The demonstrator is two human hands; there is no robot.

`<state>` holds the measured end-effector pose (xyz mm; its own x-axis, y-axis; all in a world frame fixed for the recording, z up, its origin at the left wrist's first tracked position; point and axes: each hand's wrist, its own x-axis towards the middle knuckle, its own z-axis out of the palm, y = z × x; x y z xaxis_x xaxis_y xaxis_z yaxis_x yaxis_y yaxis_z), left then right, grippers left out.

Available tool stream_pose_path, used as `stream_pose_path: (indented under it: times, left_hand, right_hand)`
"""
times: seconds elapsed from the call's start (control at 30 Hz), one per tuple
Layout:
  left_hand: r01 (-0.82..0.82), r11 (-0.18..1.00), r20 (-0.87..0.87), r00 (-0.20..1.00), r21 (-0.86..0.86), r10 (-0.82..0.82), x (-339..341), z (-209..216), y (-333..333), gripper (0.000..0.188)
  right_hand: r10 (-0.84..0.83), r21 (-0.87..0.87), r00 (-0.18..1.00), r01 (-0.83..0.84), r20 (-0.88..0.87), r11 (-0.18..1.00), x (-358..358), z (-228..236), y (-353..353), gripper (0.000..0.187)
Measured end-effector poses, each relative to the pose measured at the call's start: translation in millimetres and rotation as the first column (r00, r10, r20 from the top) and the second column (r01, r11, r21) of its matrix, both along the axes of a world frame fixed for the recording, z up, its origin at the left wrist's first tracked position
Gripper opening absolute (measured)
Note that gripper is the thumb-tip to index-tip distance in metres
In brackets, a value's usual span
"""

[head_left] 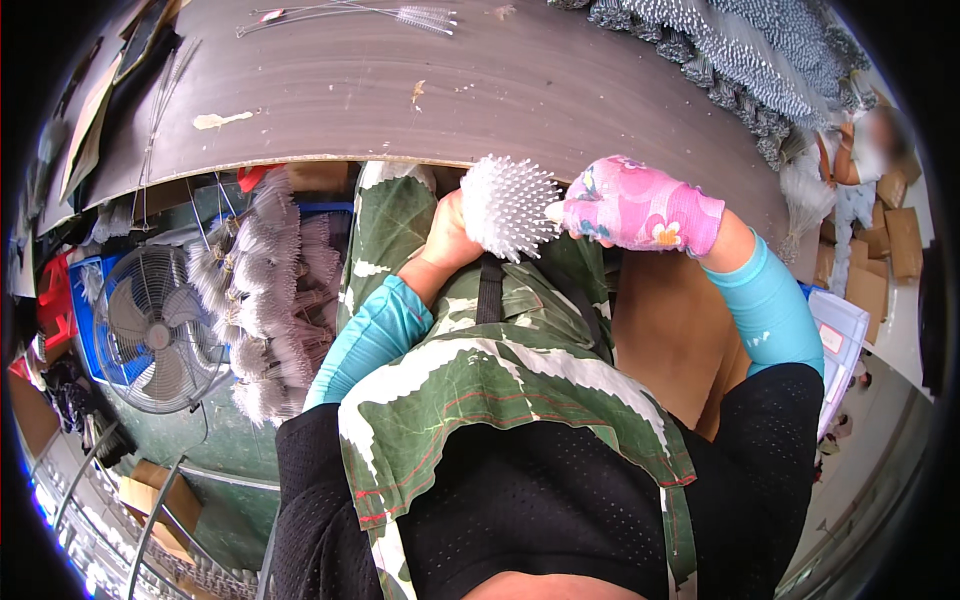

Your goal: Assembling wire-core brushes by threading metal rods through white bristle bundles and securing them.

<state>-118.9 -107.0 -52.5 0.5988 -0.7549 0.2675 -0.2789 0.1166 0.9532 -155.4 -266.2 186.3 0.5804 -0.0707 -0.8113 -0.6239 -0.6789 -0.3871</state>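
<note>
In my left hand (452, 236) is a round bundle of thin brushes (510, 208), with its many white tips pointing up. The fingers wrap its left side, above my lap at the table's front edge. My right hand (640, 206), in a pink floral glove with bare fingertips, is closed at the bundle's right side. The fingertips touch the outer tips there; whatever they pinch is too small to make out. Camouflage apron cloth (530, 300) lies beneath both hands.
Loose wire-stemmed brushes (425, 18) lie at the back of the brown table (560, 95). Many bundled brushes (740, 60) are piled at the far right. A standing fan (158, 335) and hanging white brush bundles (265, 290) are at left. Another person (868, 150) is at right near cardboard boxes (903, 243).
</note>
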Motion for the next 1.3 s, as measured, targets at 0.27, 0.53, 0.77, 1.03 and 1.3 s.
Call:
stream_pose_path:
  times: [0.27, 0.53, 0.77, 1.03, 1.3]
  left_hand:
    - [-0.008, 1.000, -0.092, 0.996, -0.002, 0.008, -0.4, 1.5, -0.1, 0.020]
    - [-0.025, 0.999, -0.019, 0.999, 0.028, 0.026, -0.9, -3.4, 0.1, 0.024]
    - [-0.065, 0.996, -0.040, 0.997, 0.064, 0.067, -3.4, 1.6, -1.2, 0.044]
    - [-0.059, 0.991, 0.016, 0.998, 0.123, 0.058, -2.4, 3.3, -1.1, 0.048]
    - [-0.073, 0.994, 0.061, 0.996, 0.085, 0.068, -2.3, -1.7, -3.2, 0.049]
  right_hand:
    - [-0.038, 0.060, 0.998, 0.034, 0.058, 0.998, -4.5, -3.4, -6.0, 0.040]
    - [-0.061, 0.017, 0.998, 0.062, -0.005, 0.998, 2.6, 3.4, 0.5, 0.042]
    - [-0.054, 0.042, 0.998, 0.055, -0.010, 0.998, 0.2, 1.9, 0.2, 0.041]
    - [-0.115, 0.062, 0.993, 0.116, -0.032, 0.991, -3.3, -5.1, -0.2, 0.042]
    - [-0.110, 0.053, 0.993, 0.109, 0.028, 0.993, -6.8, -14.7, 1.7, 0.039]
